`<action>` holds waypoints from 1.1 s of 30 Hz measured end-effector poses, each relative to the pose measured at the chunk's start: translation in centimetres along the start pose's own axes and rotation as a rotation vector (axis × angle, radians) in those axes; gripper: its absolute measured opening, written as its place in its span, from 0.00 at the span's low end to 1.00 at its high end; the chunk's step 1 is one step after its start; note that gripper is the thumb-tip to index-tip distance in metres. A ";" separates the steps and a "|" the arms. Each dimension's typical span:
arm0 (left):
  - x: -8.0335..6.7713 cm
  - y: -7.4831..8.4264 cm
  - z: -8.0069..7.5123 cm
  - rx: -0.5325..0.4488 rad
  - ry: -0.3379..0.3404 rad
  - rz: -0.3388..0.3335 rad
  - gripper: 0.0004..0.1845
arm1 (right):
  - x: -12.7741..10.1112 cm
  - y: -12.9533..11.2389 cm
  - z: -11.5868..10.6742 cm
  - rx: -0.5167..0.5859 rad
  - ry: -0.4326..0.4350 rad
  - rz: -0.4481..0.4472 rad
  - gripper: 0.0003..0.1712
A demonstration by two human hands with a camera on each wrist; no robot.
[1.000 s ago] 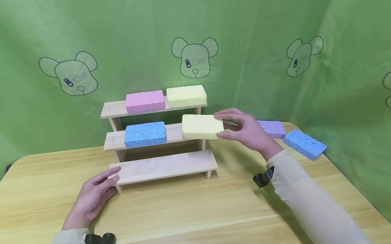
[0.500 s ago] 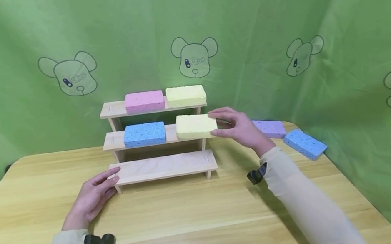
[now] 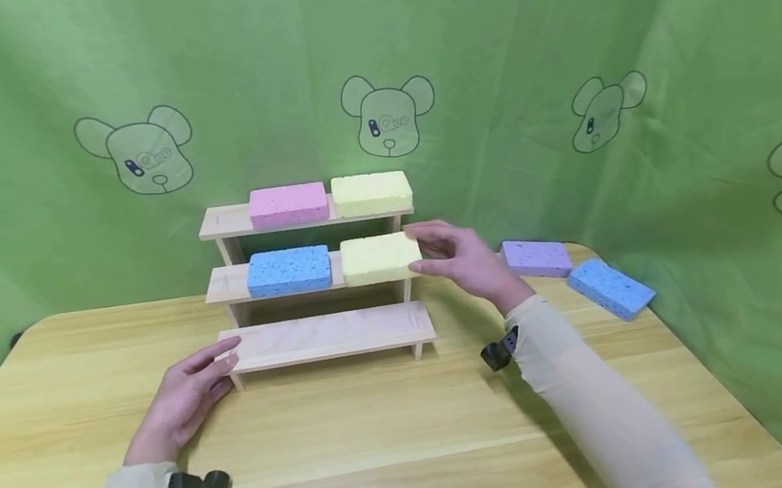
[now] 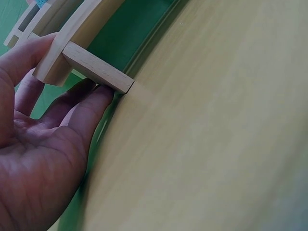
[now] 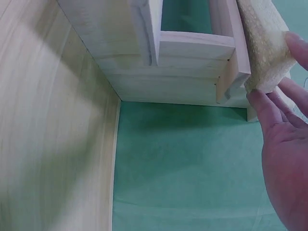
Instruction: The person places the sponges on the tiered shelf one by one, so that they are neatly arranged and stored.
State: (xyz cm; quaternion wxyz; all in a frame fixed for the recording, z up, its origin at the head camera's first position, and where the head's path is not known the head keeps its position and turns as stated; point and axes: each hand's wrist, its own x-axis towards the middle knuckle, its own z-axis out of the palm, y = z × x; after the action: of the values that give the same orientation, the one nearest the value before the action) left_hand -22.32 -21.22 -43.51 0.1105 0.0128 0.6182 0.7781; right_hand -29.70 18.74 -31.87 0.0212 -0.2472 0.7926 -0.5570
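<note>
The right hand [image 3: 465, 262] pinches the right end of a yellow sponge [image 3: 380, 258], thumb below and fingers [image 5: 263, 111] above, so the block can sit flat on the middle step of a small wooden rack [image 3: 324, 334] while the grip stays clear of the shelf board. The sponge lies on that step, just right of a blue sponge [image 3: 288, 270], with its end reaching the shelf's edge. In the right wrist view its surface looks coarse and porous, and the fingers appear to dent it a little, which suggests a soft block that gives under pressure.

The left hand [image 3: 182, 397] rests on the counter [image 3: 360, 442] with fingers nearly straight, their tips against the left front corner of the bottom step; it grips nothing. It probably steadies the light rack against the push from the other side. The left wrist view shows the fingertips touching the squared foot of the rack.

The rack is pale, smooth, unpainted wood with three steps rising toward the back. A pink sponge [image 3: 288, 204] and another yellow sponge [image 3: 372, 193] share the top step. A purple sponge [image 3: 535, 258] and a second blue sponge [image 3: 610, 288] lie on the counter to the right, close to each other. All are rectangular blocks with pitted faces. A green cloth [image 3: 558, 42] printed with bear heads hangs behind.
</note>
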 end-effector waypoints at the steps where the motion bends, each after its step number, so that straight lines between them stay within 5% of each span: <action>1: 0.0 0.0 0.0 -0.001 0.001 0.000 0.26 | 0.1 0.0 0.1 0.002 0.002 0.004 0.32; 13: 0.1 -0.1 0.0 -0.020 0.002 -0.001 0.26 | -0.5 0.5 0.1 -0.137 0.049 -0.023 0.32; 20: 0.0 0.0 0.0 -0.028 -0.003 -0.004 0.26 | -2.0 0.3 -1.4 -0.128 0.066 -0.042 0.28; 33: 0.1 -0.2 -0.1 -0.024 -0.006 0.008 0.26 | -5.3 -0.1 -4.0 -0.269 0.021 -0.013 0.27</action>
State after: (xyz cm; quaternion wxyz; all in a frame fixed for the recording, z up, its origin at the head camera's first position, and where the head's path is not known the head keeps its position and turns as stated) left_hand -22.39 -21.30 -43.72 0.1094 0.0165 0.6086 0.7858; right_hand -26.21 24.41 -31.53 -0.0238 -0.2471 0.8587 -0.4484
